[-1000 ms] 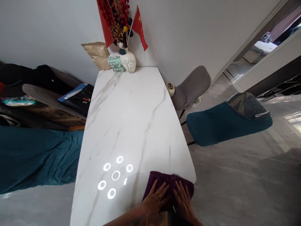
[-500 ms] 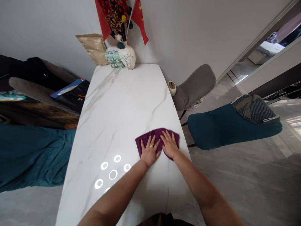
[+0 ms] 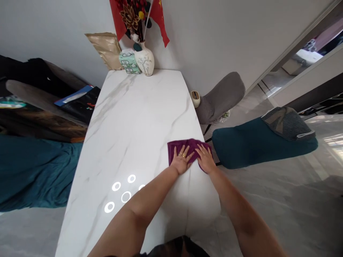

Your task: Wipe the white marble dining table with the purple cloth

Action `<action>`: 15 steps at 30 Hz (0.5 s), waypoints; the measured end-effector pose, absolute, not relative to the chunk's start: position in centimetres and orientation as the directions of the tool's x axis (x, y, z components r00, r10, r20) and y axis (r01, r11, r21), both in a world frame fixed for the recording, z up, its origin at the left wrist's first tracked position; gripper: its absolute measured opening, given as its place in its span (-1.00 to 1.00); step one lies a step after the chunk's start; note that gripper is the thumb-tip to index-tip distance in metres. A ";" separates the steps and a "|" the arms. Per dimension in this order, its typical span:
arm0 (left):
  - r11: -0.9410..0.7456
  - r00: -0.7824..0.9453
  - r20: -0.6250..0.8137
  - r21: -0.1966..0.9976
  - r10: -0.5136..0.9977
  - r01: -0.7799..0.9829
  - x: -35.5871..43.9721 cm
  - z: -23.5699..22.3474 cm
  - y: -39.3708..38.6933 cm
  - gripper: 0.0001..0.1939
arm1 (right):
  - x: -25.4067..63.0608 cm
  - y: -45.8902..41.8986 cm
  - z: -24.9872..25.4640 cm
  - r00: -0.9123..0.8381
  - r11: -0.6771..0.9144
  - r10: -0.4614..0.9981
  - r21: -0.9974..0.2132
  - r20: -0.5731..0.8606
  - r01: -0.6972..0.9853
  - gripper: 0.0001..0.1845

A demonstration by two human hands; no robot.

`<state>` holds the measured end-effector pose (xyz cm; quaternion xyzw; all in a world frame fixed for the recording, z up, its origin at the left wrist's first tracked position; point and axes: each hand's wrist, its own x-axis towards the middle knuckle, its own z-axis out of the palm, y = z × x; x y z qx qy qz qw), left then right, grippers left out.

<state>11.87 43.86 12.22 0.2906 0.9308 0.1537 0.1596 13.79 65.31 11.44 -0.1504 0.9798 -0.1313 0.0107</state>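
And the purple cloth [image 3: 191, 143] has just slid across to the right-hand edge of the white table [image 3: 144, 114], its outer end now right at the rim, so that side strip is covered! The left hand [image 3: 180, 163], rings on show, lies flat over the cloth's inner part, fingers spread; the right hand [image 3: 205, 160] lies flat on the outer part. Both are open, pressing from above, neither closed around the fabric. Just beyond the rim, there's the teal-covered chair [image 3: 241, 146], then the grey chair [image 3: 221, 94] with a small cream container [image 3: 195, 102] beside the table. Up at the far end, the vase [image 3: 144, 62] stands beside a green-patterned pack [image 3: 128, 63].
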 end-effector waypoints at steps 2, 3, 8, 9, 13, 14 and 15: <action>0.727 -0.720 -0.203 0.397 0.664 0.559 16.0 12.2 44.7 -0.33 | 19.8 66.7 10.5 -0.953 0.921 -0.285 -0.248 0.098 -0.301 -0.40; 0.697 -0.687 -0.201 0.408 0.698 0.589 18.2 12.1 44.9 -0.34 | 23.0 67.1 10.0 -0.951 0.922 -0.274 -0.243 0.141 -0.301 -0.40; 0.462 -0.473 -0.124 0.528 0.872 0.713 29.0 10.5 43.0 -0.33 | 37.7 66.0 7.9 -0.958 0.944 -0.181 -0.235 0.223 -0.233 -0.18; 0.421 -0.438 -0.108 0.549 0.892 0.722 30.7 10.1 42.0 -0.33 | 40.0 65.1 7.6 -0.957 0.948 -0.160 -0.232 0.243 -0.218 -0.13; 0.321 -0.338 -0.086 0.589 0.937 0.742 35.3 9.0 36.7 -0.23 | 45.9 60.7 7.0 -0.943 0.942 -0.149 -0.247 0.299 -0.227 0.00; 0.322 -0.334 -0.090 0.579 0.938 0.749 36.1 8.7 35.1 -0.24 | 46.7 59.6 7.1 -0.938 0.933 -0.169 -0.258 0.302 -0.251 -0.02; 0.328 -0.336 -0.091 0.559 0.937 0.762 36.8 8.4 33.6 -0.27 | 47.1 58.5 7.2 -0.932 0.920 -0.203 -0.267 0.301 -0.287 -0.04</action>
